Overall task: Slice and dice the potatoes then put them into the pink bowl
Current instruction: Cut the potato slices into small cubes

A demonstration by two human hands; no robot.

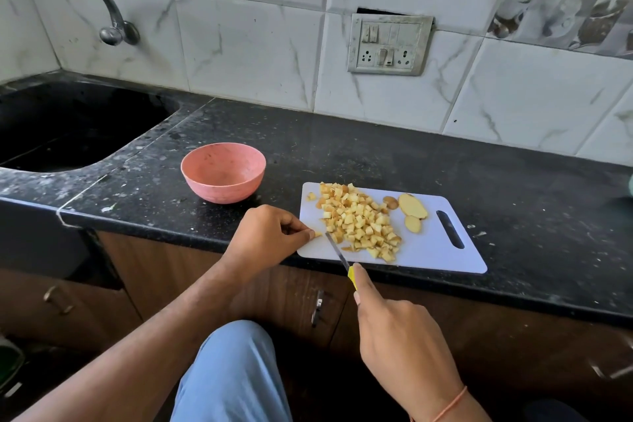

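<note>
At the board's near left corner, the left hand pinches a small potato bit between fingertips, while the right hand wraps round the yellow handle of a knife, its blade resting just beside that bit. Beyond them a heap of dice covers the board, with three slices lying uncut at its far side. Left of the board, the pink bowl looks empty. Most dicing seems done; those slices and all the transfer remain, I'd judge.
</note>
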